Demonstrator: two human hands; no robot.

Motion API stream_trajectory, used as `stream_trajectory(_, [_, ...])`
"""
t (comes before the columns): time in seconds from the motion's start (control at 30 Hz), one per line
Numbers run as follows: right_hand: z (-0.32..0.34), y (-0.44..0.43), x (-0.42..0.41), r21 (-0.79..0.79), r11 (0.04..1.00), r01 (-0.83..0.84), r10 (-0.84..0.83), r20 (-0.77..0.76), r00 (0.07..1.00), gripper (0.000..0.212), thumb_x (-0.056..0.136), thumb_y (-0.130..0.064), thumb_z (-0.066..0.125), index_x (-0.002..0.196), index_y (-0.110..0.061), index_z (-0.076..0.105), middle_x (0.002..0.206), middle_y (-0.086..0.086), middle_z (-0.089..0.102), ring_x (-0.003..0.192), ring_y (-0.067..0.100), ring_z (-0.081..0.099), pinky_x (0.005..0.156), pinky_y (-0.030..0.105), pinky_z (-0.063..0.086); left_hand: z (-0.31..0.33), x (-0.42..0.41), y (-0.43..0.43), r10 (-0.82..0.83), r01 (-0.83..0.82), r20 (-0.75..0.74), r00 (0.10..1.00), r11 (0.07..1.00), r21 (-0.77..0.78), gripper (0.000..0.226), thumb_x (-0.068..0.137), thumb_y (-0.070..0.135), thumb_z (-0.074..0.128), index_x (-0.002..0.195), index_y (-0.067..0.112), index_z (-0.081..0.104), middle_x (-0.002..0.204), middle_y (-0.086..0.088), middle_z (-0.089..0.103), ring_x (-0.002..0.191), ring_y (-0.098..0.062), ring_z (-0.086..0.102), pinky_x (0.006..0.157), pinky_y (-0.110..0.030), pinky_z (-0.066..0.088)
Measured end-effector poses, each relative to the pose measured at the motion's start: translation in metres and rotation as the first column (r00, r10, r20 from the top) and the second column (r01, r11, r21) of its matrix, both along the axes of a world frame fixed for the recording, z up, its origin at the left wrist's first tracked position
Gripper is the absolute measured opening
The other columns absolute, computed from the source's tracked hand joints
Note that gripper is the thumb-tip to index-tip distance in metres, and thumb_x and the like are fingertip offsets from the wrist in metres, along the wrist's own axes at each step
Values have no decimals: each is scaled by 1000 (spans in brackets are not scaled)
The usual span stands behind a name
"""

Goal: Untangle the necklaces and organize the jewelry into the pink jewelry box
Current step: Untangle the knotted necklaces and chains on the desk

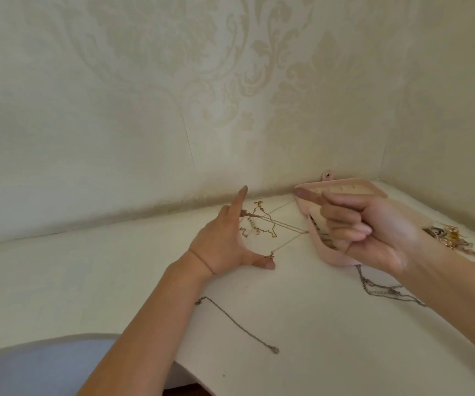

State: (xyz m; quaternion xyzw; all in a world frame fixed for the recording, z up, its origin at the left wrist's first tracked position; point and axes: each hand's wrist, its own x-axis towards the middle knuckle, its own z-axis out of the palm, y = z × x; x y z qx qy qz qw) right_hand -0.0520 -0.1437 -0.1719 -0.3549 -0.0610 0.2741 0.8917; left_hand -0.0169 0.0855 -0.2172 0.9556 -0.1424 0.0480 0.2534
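While left hand (227,241) spans gold necklace (283,224), fingers straight, right hand (373,232) hovers curled, grasp unclear

Words: none can be read.
Numbers: none can be read.
Brands and signs: none can be read.
Soft pale pink jewelry box (331,259): a few tiny dots on its raised lid, too blurred to read as letters.
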Motion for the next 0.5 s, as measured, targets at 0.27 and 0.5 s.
stream_trajectory(0.27, [19, -5, -11, -359, 932, 46, 63, 285, 956, 13, 68, -13, 64, 77, -10, 74, 69, 1, 52, 45, 8, 33, 46, 18, 40, -3, -18, 4, 1, -1, 17, 1000, 999, -40, 141, 46, 61, 86, 142, 55, -16, 143, -5, 33, 129, -21, 43, 105, -38, 40])
stream_trajectory(0.5, [26, -6, -5, -974, 224, 15, 382, 102, 919, 25, 96, 3, 40, 107, 2, 62, 73, 21, 66, 43, 17, 55, 52, 28, 55, -2, -20, 2, 3, 1, 48, 999, 998, -69, 144, 44, 64, 85, 139, 56, -23, 141, -4, 36, 129, -21, 42, 103, -39, 41])
